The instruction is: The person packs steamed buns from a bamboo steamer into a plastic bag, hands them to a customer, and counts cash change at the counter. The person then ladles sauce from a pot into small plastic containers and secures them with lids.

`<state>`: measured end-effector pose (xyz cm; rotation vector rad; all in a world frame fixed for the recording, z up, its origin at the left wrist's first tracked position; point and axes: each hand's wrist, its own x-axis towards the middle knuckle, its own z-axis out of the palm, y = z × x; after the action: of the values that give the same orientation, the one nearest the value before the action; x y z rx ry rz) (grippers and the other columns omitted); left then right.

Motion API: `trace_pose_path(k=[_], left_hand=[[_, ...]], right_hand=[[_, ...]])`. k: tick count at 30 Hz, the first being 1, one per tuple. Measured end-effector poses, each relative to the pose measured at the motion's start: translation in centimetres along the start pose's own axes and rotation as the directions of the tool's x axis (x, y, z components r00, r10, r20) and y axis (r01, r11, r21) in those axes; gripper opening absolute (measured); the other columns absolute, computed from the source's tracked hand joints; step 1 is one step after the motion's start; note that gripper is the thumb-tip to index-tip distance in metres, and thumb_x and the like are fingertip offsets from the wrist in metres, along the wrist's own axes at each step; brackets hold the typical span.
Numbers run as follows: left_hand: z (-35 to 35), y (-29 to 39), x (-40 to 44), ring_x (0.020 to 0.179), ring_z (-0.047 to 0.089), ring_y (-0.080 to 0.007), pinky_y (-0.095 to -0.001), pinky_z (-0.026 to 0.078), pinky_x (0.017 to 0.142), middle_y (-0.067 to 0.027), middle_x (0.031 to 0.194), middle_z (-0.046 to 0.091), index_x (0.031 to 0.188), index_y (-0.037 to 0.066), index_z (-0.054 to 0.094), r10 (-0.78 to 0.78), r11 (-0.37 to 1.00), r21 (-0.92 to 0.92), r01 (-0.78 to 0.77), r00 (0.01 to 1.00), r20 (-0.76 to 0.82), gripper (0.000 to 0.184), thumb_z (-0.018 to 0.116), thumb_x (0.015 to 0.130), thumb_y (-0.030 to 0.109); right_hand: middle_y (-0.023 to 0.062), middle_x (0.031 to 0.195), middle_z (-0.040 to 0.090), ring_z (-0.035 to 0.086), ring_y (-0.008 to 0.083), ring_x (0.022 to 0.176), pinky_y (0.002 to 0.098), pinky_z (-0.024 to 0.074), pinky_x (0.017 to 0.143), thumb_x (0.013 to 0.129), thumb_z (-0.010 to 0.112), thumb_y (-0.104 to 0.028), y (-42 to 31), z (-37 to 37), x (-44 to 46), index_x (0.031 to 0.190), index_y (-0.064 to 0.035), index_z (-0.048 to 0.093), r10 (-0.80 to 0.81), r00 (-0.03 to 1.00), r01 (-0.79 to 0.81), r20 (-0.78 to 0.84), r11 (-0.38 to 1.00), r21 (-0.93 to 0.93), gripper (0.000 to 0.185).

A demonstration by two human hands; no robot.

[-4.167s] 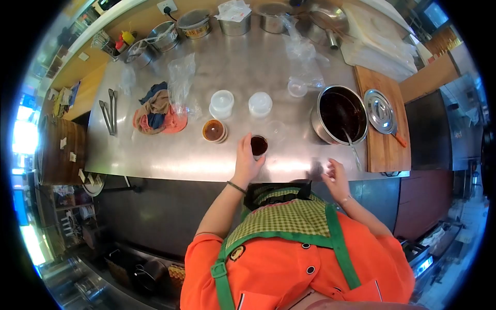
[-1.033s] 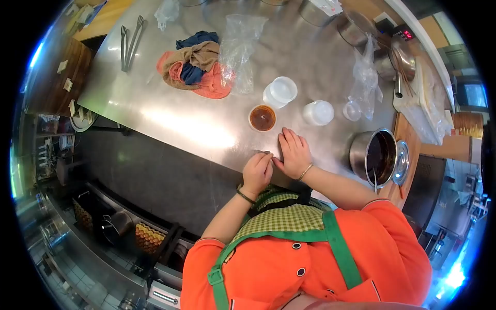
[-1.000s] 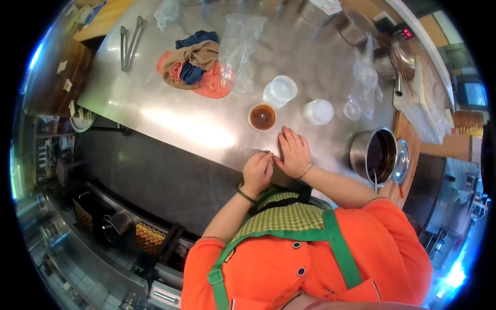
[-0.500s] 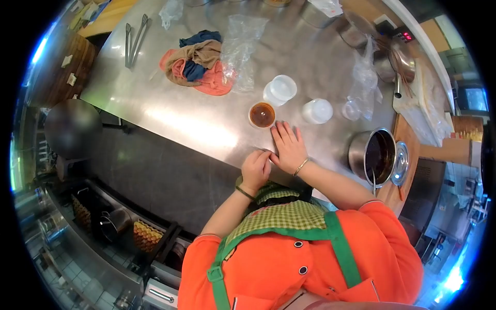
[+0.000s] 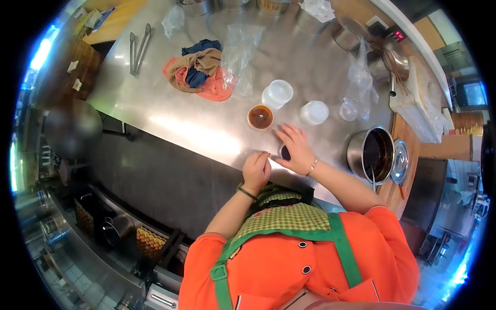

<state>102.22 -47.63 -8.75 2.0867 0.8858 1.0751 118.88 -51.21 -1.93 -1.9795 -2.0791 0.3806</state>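
My left hand [image 5: 257,169] is closed at the front edge of the steel table [image 5: 181,116], thumb and forefinger pressed together; whatever is inside the curled fingers is hidden. My right hand [image 5: 298,150] lies beside it with fingers stretched and apart. A small dark round thing [image 5: 284,152] shows between its thumb and forefinger, partly covered; I cannot tell whether it is gripped. Just beyond the hands stands a small tub of red-brown sauce [image 5: 260,118]. Behind that are stacked clear plastic tubs [image 5: 278,94], and to the right a white plastic tub [image 5: 314,112].
Crumpled cloths [image 5: 202,71], a clear plastic bag [image 5: 242,54] and tongs [image 5: 138,50] lie farther back. At right stands a steel pot of dark liquid [image 5: 376,156] with a handle sticking out, beside a metal lid [image 5: 400,161]. Another plastic bag [image 5: 360,82] lies back right.
My right hand has shifted slightly right, away from my left hand, and the small dark round thing has come into sight under it. My left hand stays closed. The view has tilted a little.
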Motion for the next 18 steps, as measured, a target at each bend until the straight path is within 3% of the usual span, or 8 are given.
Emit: trace_pose_path(k=[4, 7, 9, 10, 16, 18], left_hand=[[0.1, 0.0, -0.2, 0.074, 0.056, -0.0301, -0.0355, 0.046, 0.066, -0.0136, 0.083, 0.058, 0.087, 0.000, 0.060, -0.006, 1.000, -0.001, 0.006, 1.000, -0.015, 0.015, 0.053, 0.074, 0.000], [0.3, -0.3, -0.4, 0.073, 0.056, -0.0301, -0.0356, 0.046, 0.066, -0.0132, 0.081, 0.058, 0.086, 0.001, 0.059, 0.002, 1.000, 0.022, -0.002, 1.000, -0.013, 0.014, 0.053, 0.073, 0.000], [0.3, -0.2, -0.5, 0.073, 0.056, -0.0301, -0.0358, 0.046, 0.065, -0.0131, 0.081, 0.057, 0.085, 0.001, 0.059, 0.005, 0.999, 0.033, -0.005, 1.000, -0.012, 0.014, 0.053, 0.073, 0.000], [0.3, -0.1, -0.4, 0.073, 0.056, -0.0301, -0.0360, 0.046, 0.065, -0.0130, 0.080, 0.057, 0.085, 0.002, 0.059, 0.011, 0.999, 0.041, -0.010, 1.000, -0.009, 0.014, 0.054, 0.072, 0.000], [0.8, -0.8, -0.9, 0.072, 0.056, -0.0271, -0.0346, 0.046, 0.063, -0.0089, 0.084, 0.058, 0.087, 0.005, 0.060, 0.045, 0.994, 0.097, -0.043, 0.999, -0.015, 0.019, 0.057, 0.069, 0.003], [0.5, -0.7, -0.8, 0.072, 0.056, -0.0273, -0.0347, 0.046, 0.062, -0.0091, 0.084, 0.058, 0.087, 0.005, 0.060, 0.046, 0.994, 0.097, -0.044, 0.999, -0.015, 0.019, 0.057, 0.069, 0.003]], right_hand=[[0.0180, 0.129, 0.037, 0.036, 0.0360, 0.119, 0.0452, 0.0309, 0.099, 0.064, 0.070, -0.025, 0.5, 0.6, -1.9, 0.130, -0.0081, 0.036, -0.027, 0.987, 0.033, 0.156, 0.999, -0.036, 0.077], [0.0158, 0.123, 0.042, 0.042, 0.0345, 0.112, 0.0415, 0.0364, 0.095, 0.063, 0.071, -0.021, 0.8, 1.0, -0.6, 0.127, -0.0077, 0.037, 0.038, 0.994, -0.048, 0.100, 0.995, 0.092, 0.074], [0.0144, 0.119, 0.044, 0.045, 0.0322, 0.106, 0.0400, 0.0386, 0.091, 0.063, 0.071, -0.021, -0.1, -0.3, 2.3, 0.124, -0.0071, 0.039, 0.051, 0.983, -0.011, -0.178, 0.976, 0.218, 0.070], [0.0144, 0.119, 0.044, 0.045, 0.0322, 0.106, 0.0400, 0.0386, 0.091, 0.063, 0.071, -0.021, -0.7, -1.2, 3.8, 0.124, -0.0071, 0.039, 0.046, 0.983, -0.006, -0.180, 0.976, 0.217, 0.070], [0.0149, 0.121, 0.044, 0.043, 0.0325, 0.110, 0.0418, 0.0349, 0.093, 0.063, 0.074, -0.031, -1.8, -0.7, 9.8, 0.122, -0.0045, 0.040, -0.018, 0.990, 0.035, -0.141, 0.993, 0.117, 0.074], [0.0155, 0.124, 0.043, 0.039, 0.0333, 0.115, 0.0435, 0.0325, 0.096, 0.063, 0.073, -0.033, -2.0, -0.5, 9.7, 0.124, -0.0047, 0.039, -0.062, 0.986, 0.057, -0.153, 0.998, -0.035, 0.075]])
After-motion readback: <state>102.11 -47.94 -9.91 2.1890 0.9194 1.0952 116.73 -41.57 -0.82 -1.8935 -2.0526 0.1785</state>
